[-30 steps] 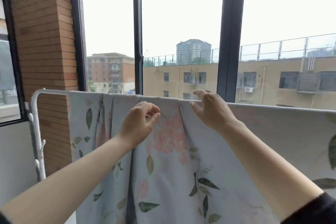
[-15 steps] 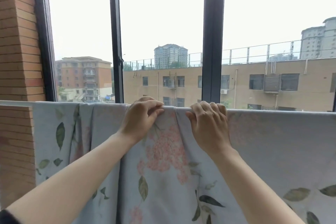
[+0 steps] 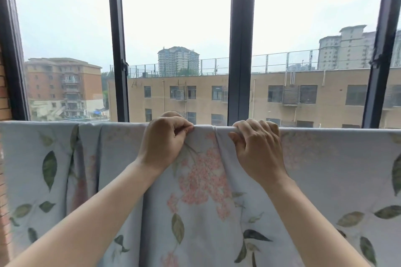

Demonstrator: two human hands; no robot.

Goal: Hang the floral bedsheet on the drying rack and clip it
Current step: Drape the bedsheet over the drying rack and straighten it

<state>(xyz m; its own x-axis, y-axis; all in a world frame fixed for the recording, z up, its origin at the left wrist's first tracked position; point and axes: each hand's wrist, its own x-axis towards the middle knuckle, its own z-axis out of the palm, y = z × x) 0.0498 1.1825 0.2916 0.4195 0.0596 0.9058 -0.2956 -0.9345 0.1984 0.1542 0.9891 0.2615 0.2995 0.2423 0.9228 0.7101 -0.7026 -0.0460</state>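
The floral bedsheet (image 3: 325, 169), pale blue with pink blossoms and green leaves, hangs over the drying rack's top bar and spans the whole width of the view. The bar itself is hidden under the cloth. My left hand (image 3: 165, 141) pinches the sheet's top fold at the bar, fingers closed on the fabric. My right hand (image 3: 258, 147) grips the fold a little to the right, fingers curled over the bar. A vertical pleat runs down between the two hands. No clip is visible.
Directly behind the rack stands a large window with dark frames (image 3: 239, 50). A brick wall (image 3: 4, 93) borders the left edge. The sheet bunches in folds at the left (image 3: 86, 158).
The view has shifted right, so the rack's left end and brick wall have slid out of sight. Both hands have closed onto the sheet's top fold at the bar.
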